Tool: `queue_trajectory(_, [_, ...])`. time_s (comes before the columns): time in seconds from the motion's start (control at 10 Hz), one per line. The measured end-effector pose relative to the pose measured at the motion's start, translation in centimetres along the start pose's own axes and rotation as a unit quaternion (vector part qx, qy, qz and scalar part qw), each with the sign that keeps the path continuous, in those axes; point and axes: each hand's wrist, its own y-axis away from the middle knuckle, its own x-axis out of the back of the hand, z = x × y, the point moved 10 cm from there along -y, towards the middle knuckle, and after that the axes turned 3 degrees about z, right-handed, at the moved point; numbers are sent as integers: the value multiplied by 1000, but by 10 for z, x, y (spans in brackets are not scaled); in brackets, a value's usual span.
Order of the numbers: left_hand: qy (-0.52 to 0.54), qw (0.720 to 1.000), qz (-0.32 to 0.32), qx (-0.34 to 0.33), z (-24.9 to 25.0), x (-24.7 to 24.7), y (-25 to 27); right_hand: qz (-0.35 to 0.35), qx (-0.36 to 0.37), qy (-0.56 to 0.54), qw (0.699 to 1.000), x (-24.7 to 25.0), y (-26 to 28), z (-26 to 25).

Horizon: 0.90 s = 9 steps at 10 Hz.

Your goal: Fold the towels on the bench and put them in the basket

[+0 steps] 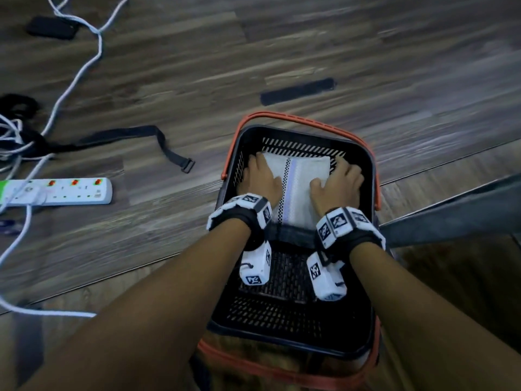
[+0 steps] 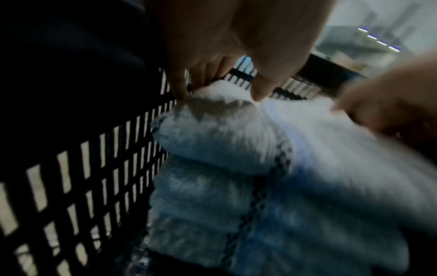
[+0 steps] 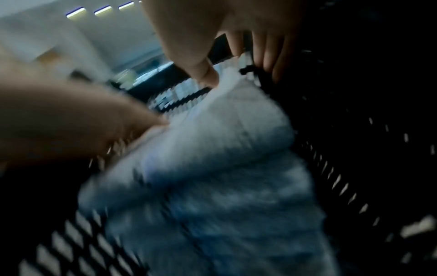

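Both hands, left (image 1: 260, 179) and right (image 1: 337, 183), pinch the folded towel's (image 1: 306, 176) side edges, thumbs on top, lowering it at the basket's (image 1: 369, 170) far end, where letting go unevenly could, I judge, spring the fold open.

No words, brands or numbers read anywhere. The wrist bands (image 1: 239, 213) carry only black-and-white square marker patterns, not letters, and the power strip (image 1: 60, 191) shows its red switches with no legible print.
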Motion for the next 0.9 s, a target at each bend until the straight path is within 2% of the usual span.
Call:
queue_trajectory(0.1, [-79,995,-21,-63,11,-18,8,32,134,107,985,-10,11,-26])
queue_trajectory(0.2, [-105,990,-23,-89,6,-36,7,-1,135,138,981,-37,12,-11])
queue_trajectory(0.3, [-144,983,9,-113,4,-45,5,-1,143,145,979,-55,14,2])
queue_trajectory(0.5, [-157,970,73,-173,4,-55,3,27,91,94,991,-72,11,21])
queue_trajectory(0.7, [-117,974,70,-180,0,-59,-2,23,82,63,994,-79,7,25])
queue_trajectory(0.8, [-117,978,50,-163,1,-57,0,1,73,54,996,-77,9,24])
queue_trajectory(0.9, [-135,981,-24,-139,1,-58,1,-66,70,75,993,-71,10,19])
